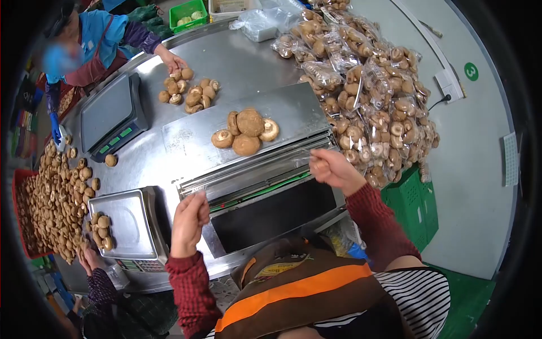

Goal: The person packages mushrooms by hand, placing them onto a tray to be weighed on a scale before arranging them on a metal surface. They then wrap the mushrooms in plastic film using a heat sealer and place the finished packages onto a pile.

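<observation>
The left hand [191,221] and right hand [334,171] each pinch clear film [287,161], stretched between them — loose mushrooms [248,123] sit just beyond both hands. Bagged mushrooms [370,93] lie heaped past the right hand — on the worktop [243,63]

The clear film [300,160] pinched by the right hand [337,171] can barely be made out, tbh. Digits on the far scale [107,107] by the counter's [237,65] far edge are too tiny to be read. The right edge is buried under bagged mushrooms [367,90], cut off up top, and the green crate [415,206] is partly covered.
</observation>
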